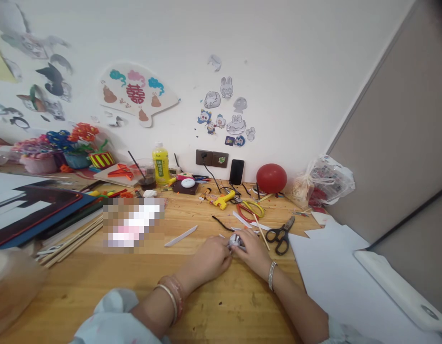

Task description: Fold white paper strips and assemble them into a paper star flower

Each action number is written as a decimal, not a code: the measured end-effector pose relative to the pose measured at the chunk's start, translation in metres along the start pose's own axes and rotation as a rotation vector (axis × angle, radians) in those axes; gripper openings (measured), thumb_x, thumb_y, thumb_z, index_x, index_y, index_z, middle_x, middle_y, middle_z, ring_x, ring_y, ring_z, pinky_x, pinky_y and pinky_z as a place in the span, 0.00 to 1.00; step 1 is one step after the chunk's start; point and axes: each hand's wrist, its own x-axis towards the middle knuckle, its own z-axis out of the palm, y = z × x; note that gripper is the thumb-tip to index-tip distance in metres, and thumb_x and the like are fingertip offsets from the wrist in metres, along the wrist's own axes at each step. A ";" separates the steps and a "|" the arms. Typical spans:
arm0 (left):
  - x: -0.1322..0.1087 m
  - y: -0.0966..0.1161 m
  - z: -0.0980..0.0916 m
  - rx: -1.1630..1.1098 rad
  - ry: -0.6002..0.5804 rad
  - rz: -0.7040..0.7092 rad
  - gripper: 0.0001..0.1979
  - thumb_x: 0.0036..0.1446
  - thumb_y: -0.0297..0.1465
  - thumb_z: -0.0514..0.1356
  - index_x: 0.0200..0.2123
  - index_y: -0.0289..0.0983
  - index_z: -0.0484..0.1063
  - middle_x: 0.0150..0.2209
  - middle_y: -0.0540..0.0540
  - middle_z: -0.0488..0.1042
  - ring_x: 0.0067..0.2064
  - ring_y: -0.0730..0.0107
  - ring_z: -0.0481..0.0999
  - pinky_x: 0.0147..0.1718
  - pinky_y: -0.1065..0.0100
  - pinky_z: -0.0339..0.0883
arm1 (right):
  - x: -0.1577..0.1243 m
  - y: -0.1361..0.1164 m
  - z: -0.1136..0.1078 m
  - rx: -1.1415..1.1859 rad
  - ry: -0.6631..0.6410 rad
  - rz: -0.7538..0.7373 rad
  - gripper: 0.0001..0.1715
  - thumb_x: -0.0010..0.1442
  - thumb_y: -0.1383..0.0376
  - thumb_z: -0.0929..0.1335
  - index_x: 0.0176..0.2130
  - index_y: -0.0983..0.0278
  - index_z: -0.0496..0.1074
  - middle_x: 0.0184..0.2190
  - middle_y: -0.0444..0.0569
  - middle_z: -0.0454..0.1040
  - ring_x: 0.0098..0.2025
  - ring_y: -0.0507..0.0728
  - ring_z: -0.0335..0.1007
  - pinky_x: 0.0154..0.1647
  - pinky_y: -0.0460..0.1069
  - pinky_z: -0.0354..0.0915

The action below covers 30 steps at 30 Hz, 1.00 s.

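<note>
Both hands meet over the wooden table (206, 296), gripping a small whitish-grey piece (235, 240) with dark marks; its exact kind is too small to make out. My left hand (211, 258) is closed at its left side, fingertips pressed in. From the right, my right hand (253, 248) curls its fingers round the same piece. Just right of the hands lie black-handled scissors (281, 235) and a thin wooden stick (263, 234). White paper strips (242, 220) lie behind them, and another paper strip (181, 236) is on the left.
Behind the hands are a yellow glue gun (224, 199), yellow-handled scissors (254, 208), a red balloon (271, 178) and a phone (237, 172) against the wall. A yellow bottle (161, 164) stands at back left. Wooden sticks (75, 241) lie left; white sheets (331, 272) cover the right.
</note>
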 end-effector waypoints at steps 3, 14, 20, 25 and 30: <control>0.000 0.000 0.001 -0.007 -0.010 -0.007 0.12 0.54 0.25 0.50 0.26 0.35 0.73 0.28 0.44 0.73 0.31 0.67 0.70 0.31 0.68 0.60 | 0.000 0.001 0.001 0.012 -0.001 0.013 0.13 0.55 0.64 0.65 0.42 0.65 0.67 0.39 0.51 0.71 0.42 0.59 0.62 0.43 0.52 0.58; 0.000 -0.010 -0.011 -0.273 0.152 -0.241 0.18 0.43 0.36 0.64 0.38 0.36 0.69 0.35 0.46 0.73 0.37 0.64 0.70 0.35 0.68 0.62 | 0.000 0.009 -0.006 0.234 -0.102 -0.085 0.22 0.50 0.65 0.69 0.46 0.63 0.66 0.44 0.50 0.70 0.46 0.57 0.64 0.46 0.51 0.60; 0.002 -0.017 -0.001 -0.349 0.167 -0.174 0.18 0.47 0.30 0.61 0.45 0.40 0.69 0.42 0.46 0.70 0.44 0.64 0.67 0.44 0.65 0.60 | 0.000 0.011 -0.008 0.159 -0.014 -0.015 0.15 0.50 0.64 0.70 0.40 0.63 0.69 0.38 0.49 0.72 0.42 0.57 0.65 0.43 0.52 0.60; 0.004 -0.012 -0.003 -0.300 0.171 -0.166 0.14 0.47 0.31 0.62 0.41 0.39 0.71 0.40 0.45 0.71 0.43 0.62 0.67 0.43 0.63 0.60 | 0.001 0.006 -0.010 0.142 -0.052 -0.048 0.14 0.51 0.64 0.69 0.40 0.62 0.69 0.38 0.48 0.71 0.42 0.57 0.65 0.42 0.50 0.60; 0.005 -0.012 -0.004 -0.354 0.134 -0.203 0.10 0.48 0.30 0.60 0.36 0.38 0.72 0.34 0.47 0.74 0.40 0.63 0.68 0.39 0.66 0.61 | 0.001 0.003 -0.012 0.088 -0.030 -0.045 0.09 0.51 0.64 0.70 0.34 0.63 0.70 0.34 0.48 0.71 0.39 0.56 0.65 0.40 0.50 0.60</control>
